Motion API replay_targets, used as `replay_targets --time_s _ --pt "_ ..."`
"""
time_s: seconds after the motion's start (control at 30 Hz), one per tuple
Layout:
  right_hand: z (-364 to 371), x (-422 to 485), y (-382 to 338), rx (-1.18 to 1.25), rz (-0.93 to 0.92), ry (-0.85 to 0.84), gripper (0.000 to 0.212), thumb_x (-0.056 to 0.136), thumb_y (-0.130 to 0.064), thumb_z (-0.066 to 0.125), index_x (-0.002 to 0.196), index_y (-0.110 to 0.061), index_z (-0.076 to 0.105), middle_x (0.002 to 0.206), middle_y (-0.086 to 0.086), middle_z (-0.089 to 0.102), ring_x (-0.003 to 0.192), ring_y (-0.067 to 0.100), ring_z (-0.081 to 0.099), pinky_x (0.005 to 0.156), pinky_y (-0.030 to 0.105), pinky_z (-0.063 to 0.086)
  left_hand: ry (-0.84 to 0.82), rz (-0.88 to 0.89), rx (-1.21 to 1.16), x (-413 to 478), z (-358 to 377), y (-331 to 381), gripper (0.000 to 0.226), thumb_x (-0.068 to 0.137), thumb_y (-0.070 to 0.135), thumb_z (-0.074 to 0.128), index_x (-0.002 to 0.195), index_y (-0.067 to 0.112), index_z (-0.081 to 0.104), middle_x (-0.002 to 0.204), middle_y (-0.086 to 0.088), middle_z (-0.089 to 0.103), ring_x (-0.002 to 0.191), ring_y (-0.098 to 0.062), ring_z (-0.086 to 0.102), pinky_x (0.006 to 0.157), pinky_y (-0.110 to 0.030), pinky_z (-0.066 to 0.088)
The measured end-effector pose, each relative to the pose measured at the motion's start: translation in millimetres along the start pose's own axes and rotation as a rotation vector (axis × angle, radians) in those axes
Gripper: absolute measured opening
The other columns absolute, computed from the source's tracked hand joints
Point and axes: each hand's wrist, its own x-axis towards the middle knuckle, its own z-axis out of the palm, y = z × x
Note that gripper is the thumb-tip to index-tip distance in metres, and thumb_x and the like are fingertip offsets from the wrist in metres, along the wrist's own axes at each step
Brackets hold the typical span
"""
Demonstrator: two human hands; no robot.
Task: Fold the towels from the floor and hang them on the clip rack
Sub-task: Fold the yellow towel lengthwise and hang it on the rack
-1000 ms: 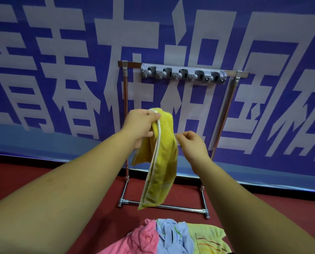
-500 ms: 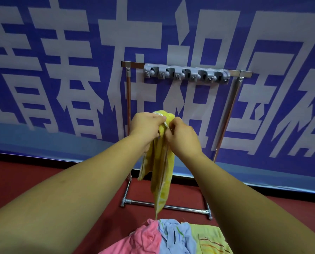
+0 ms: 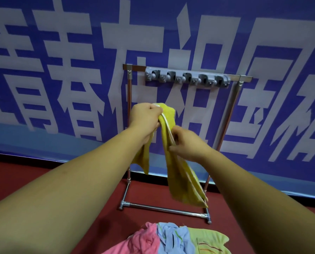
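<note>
A yellow towel hangs folded lengthwise in front of me. My left hand grips its top fold. My right hand pinches its edge a little lower and to the right. Behind them stands the clip rack, a grey strip of several clips on a metal frame; nothing hangs in the clips. On the red floor near me lie a pink towel, a blue towel and a light green towel in a heap.
A large blue banner with white characters covers the wall right behind the rack. The rack's base bar lies on the red floor between me and the wall.
My right hand has slid down the towel's edge, away from my left hand. The lower part of the towel has swung to the right.
</note>
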Motion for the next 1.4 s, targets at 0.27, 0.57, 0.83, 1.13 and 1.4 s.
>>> replay_targets --time_s 0.27,0.57,0.83,1.13,1.4 --pt "-14.5 12.5 23.5 0.678 0.257 0.147 0.046 0.095 -0.054 0.068 0.115 -0.013 0.065 0.107 0.007 0.071 0.101 0.027 0.071 0.095 0.05 0.06 -0.249 0.063 0.003 -6.9 -3.1 9.7 0.012 0.1 0.011 0.072 0.089 0.006 0.07 0.084 -0.018 0.061 0.079 -0.03 0.063 0.064 -0.032 0.059" --pt "14.9 6.4 12.3 1.183 0.205 -0.127 0.047 0.096 -0.03 0.075 0.133 -0.003 0.067 0.122 0.014 0.077 0.114 0.031 0.073 0.111 0.053 0.052 -0.309 0.11 -0.06 -4.7 -29.4 20.2 0.006 0.1 0.013 0.071 0.096 0.008 0.073 0.096 -0.02 0.067 0.087 -0.032 0.063 0.074 -0.039 0.055" --pt "12.2 8.7 5.5 0.991 0.227 -0.085 0.027 0.093 -0.012 0.077 0.12 -0.013 0.073 0.111 0.01 0.08 0.105 0.032 0.078 0.099 0.056 0.06 -0.223 0.062 -0.06 7.0 -43.3 14.6 0.006 0.099 0.013 0.072 0.098 0.007 0.072 0.097 -0.019 0.066 0.09 -0.032 0.063 0.079 -0.042 0.056" --pt "-7.6 15.5 -12.8 1.301 0.217 -0.032 0.029 0.099 -0.001 0.065 0.127 -0.006 0.07 0.116 0.018 0.078 0.108 0.035 0.077 0.092 0.048 0.063 -0.23 -0.203 -0.159 0.2 -37.6 7.7 0.07 0.087 0.033 0.088 0.14 0.016 0.046 0.112 -0.016 0.073 0.089 -0.028 0.072 0.07 -0.04 0.061" --pt "-8.0 22.4 -7.7 1.431 0.422 0.091 0.032 0.097 0.011 0.055 0.126 0.004 0.066 0.103 0.023 0.077 0.084 0.033 0.079 0.062 0.042 0.065 -0.621 -0.379 -0.031 -29.7 -43.5 -26.2 0.041 0.098 0.026 0.074 0.131 0.003 0.071 0.12 -0.017 0.079 0.113 -0.032 0.077 0.103 -0.05 0.059"
